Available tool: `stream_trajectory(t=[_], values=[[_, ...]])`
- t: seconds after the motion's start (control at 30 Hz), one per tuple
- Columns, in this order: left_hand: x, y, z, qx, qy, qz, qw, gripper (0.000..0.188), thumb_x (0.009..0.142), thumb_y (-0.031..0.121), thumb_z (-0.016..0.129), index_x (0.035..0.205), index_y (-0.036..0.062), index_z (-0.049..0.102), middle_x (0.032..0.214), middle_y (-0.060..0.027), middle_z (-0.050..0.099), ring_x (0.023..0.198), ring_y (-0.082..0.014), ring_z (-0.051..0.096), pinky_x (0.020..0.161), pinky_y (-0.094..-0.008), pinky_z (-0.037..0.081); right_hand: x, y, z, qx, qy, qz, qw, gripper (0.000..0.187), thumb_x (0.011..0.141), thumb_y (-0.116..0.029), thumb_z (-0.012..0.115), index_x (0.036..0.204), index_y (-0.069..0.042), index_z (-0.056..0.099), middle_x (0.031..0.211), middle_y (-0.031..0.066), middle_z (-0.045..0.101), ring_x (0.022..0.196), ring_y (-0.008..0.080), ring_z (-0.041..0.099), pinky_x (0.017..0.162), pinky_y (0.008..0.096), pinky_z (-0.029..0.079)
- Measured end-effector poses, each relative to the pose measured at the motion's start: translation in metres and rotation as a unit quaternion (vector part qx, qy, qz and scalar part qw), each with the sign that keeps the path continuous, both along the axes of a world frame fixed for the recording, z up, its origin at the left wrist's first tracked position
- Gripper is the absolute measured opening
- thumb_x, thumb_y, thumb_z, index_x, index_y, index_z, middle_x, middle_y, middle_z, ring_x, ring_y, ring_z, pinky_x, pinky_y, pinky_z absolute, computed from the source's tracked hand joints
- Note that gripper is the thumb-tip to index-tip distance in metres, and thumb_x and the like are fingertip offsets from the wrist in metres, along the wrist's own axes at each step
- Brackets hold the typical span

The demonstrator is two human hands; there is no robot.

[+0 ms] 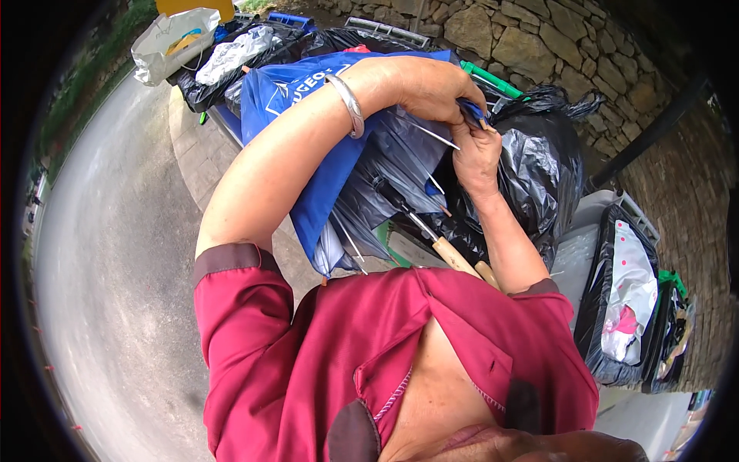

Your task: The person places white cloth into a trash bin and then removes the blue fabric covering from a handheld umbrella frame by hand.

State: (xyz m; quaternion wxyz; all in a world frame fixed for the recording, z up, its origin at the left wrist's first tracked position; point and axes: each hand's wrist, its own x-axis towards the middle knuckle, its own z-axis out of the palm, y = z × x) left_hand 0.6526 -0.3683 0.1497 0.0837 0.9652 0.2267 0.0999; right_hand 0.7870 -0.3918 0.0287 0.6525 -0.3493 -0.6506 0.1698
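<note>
A blue umbrella [304, 192] with white print hangs half-folded in front of me, its grey inner side and thin metal ribs [433, 135] showing. Its shaft slants down to a light wooden handle [454, 256] close to my chest. My left hand [435, 88], with a silver bangle on that wrist, reaches over the canopy and is closed on its edge. Against it, my right hand [477, 156] pinches the same blue edge by a rib tip [485, 125]. The fingers of both hands meet there and partly hide the cloth.
Black rubbish bags [539, 169] fill bins around the umbrella. A white bag [173, 46] stands far left. At right is a lined bin [627, 300] holding white and pink waste. A stone wall [531, 38] rises behind; a paved road [123, 254] runs along the left.
</note>
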Motion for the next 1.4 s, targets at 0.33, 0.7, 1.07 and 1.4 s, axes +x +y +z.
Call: stream_trajectory(t=[0.33,0.7,1.07,1.4], values=[[0.003,0.016,-0.026,0.239,-0.16,0.004,0.958,0.018,0.075,0.01,0.06,0.093,0.0053,0.061,0.09,-0.0081,0.059,0.092,-0.0249,0.053,0.077,-0.0335,0.044,-0.004,0.008,0.003,-0.093,0.227,0.1,0.964,0.009,0.081,-0.005,0.06,0.081,0.004,0.065,0.076,0.0024,0.063,0.07,0.0061,0.055,0.067,0.0187,0.041],[0.006,0.021,-0.029,0.047,-0.232,0.068,0.969,0.018,0.087,0.013,0.051,0.101,0.0029,0.055,0.081,-0.014,0.062,0.075,-0.0233,0.062,0.068,-0.0309,0.048,-0.018,0.007,0.012,-0.064,0.303,0.242,0.919,0.014,0.084,0.0,0.056,0.097,0.002,0.051,0.094,0.0088,0.058,0.086,0.0153,0.058,0.08,0.0281,0.048],[0.008,0.026,-0.026,0.136,-0.244,-0.013,0.96,0.017,0.086,0.012,0.051,0.098,0.0014,0.056,0.083,-0.0136,0.06,0.077,-0.0246,0.06,0.069,-0.0305,0.047,-0.01,0.009,0.016,-0.132,0.35,0.313,0.873,0.018,0.085,-0.008,0.057,0.102,-0.001,0.055,0.094,0.0064,0.06,0.086,0.0139,0.058,0.083,0.0288,0.046],[0.017,0.033,-0.035,0.164,-0.286,0.066,0.942,0.017,0.081,0.01,0.054,0.095,0.0015,0.054,0.079,-0.0174,0.06,0.073,-0.0317,0.059,0.064,-0.0342,0.047,-0.007,0.027,-0.004,-0.114,0.23,0.22,0.941,0.013,0.089,-0.012,0.053,0.093,-0.001,0.058,0.087,0.0056,0.061,0.075,0.0124,0.059,0.073,0.0259,0.048]])
